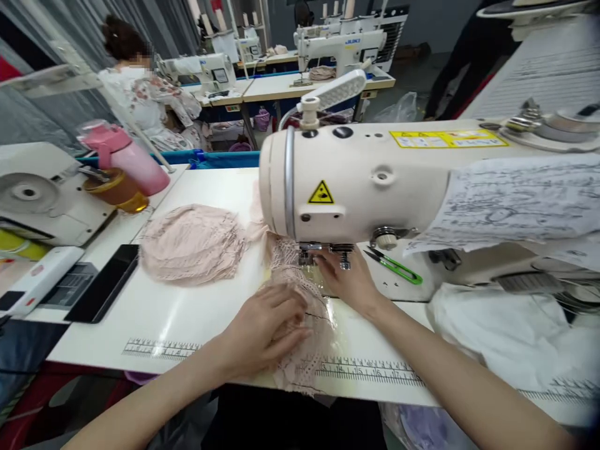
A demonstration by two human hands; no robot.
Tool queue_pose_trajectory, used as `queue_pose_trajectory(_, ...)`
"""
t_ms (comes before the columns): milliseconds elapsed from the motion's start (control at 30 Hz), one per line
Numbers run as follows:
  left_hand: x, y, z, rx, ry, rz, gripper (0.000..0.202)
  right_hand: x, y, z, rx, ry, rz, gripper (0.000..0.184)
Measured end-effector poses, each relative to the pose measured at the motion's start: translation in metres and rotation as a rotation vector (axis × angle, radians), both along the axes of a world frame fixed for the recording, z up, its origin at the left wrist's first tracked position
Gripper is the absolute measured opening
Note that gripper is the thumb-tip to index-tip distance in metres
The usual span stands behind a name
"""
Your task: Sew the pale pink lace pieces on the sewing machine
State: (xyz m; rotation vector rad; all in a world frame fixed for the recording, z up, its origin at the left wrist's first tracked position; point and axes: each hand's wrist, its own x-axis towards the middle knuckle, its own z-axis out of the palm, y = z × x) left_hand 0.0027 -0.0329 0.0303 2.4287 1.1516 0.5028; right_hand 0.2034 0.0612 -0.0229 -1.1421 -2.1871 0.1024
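Observation:
A strip of pale pink lace fabric (307,369) runs from the table's front edge up under the presser foot (307,255) of a cream sewing machine (356,181). Over the lace, just in front of the foot, my left hand (267,325) is closed on the fabric, fingers bent and thumb lower down. My right hand (349,278) is beneath the machine head, right of the foot. Its fingers are bent inward and closed near the lace edge; the machine partly hides their tips, so what they hold cannot be made out.
Left of the lace lies a pile of pink fabric pieces (192,244). Beyond it are a black phone (105,281), a cup (117,190) and a pink jug (126,156). Green thread snips (396,265) and white cloth (501,337) lie to the right. Another person (145,100) sits behind.

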Motion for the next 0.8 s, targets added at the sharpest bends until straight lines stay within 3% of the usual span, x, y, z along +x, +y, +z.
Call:
queue_pose_trajectory(67, 0.006, -0.001, -0.008, 0.157, 0.097, 0.076, 0.025, 0.001, -0.001, 0.001, 0.026, 0.030, 0.032, 0.028)
queue_pose_trajectory(133, 0.005, 0.002, -0.014, 0.243, 0.183, 0.076, 0.033, 0.001, -0.003, 0.002, 0.090, 0.036, 0.202, 0.030)
queue_pose_trajectory(200, 0.001, 0.007, -0.014, 0.247, 0.207, 0.032, 0.028, 0.002, -0.004, 0.001, 0.143, 0.005, 0.372, 0.031)
queue_pose_trajectory(267, -0.003, 0.014, -0.010, 0.224, 0.192, 0.020, 0.017, 0.002, -0.005, -0.002, 0.152, -0.048, 0.442, 0.029)
queue_pose_trajectory(367, -0.005, 0.022, -0.007, 0.270, 0.190, 0.086, 0.020, 0.001, -0.005, -0.005, 0.121, -0.108, 0.452, 0.028)
queue_pose_trajectory(467, -0.004, 0.025, -0.015, 0.382, 0.248, 0.125, 0.025, 0.001, -0.005, -0.007, 0.119, -0.133, 0.492, 0.027)
queue_pose_trajectory(633, -0.006, 0.030, -0.032, 0.451, 0.347, 0.026, 0.040, 0.005, -0.005, -0.003, 0.185, -0.092, 0.337, 0.027)
queue_pose_trajectory(800, -0.005, 0.046, -0.033, 0.468, 0.367, -0.042, 0.038, 0.009, -0.002, -0.002, 0.166, -0.100, 0.247, 0.031)
